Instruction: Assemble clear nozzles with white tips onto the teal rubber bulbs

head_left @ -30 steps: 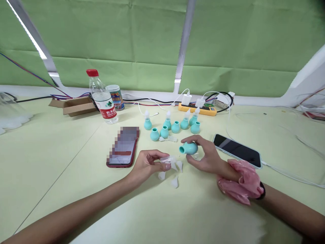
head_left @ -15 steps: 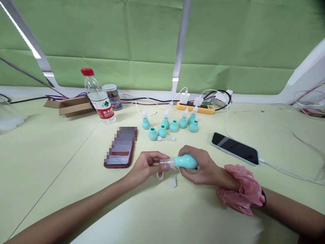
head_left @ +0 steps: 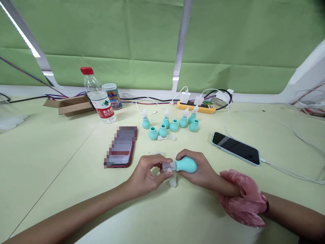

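Screen of the red phone (head_left: 120,148) pixelated, nothing legible. Clear tip (head_left: 168,166) partly covered by the left hand (head_left: 147,173); seating in the teal bulb (head_left: 187,165) impossible to judge. Underside of that bulb hidden in the right hand (head_left: 196,171). Both forearms cut by the lower edge. Can (head_left: 113,96) partly behind the water bottle (head_left: 98,96).

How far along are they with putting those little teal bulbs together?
Four bulbs at the back already wear clear tips. The right hand holds a teal bulb while the left hand presses a clear tip to its mouth. Four bare bulbs and loose tips remain on the table.
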